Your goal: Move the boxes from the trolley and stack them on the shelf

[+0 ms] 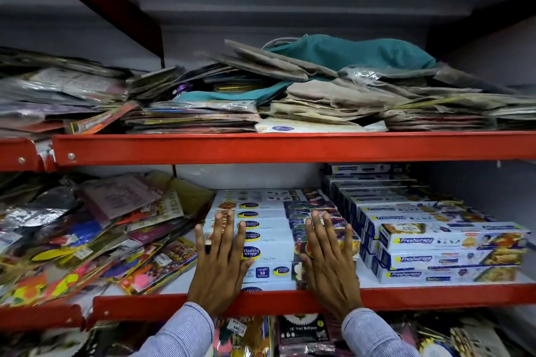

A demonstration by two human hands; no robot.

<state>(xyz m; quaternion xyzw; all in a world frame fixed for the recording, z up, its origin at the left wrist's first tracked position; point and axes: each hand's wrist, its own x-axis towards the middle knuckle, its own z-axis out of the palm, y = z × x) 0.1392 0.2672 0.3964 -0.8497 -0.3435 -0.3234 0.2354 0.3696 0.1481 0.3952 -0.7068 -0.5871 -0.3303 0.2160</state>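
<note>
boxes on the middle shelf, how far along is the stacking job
Done: a tall stack of Freshwrapp boxes stands at the right of the middle shelf, and a row of Healthy Wrapp boxes lies beside it. In hand: the left hand and right hand rest flat with fingers spread on that row, apparently squaring it up, no grip closed. Left: the trolley is out of view, so the remaining boxes cannot be judged.

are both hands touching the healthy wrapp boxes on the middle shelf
Touching. The head view shows the left hand and right hand lying flat, fingers spread, on top of the Healthy Wrapp boxes, with no gap under the palms.
</note>
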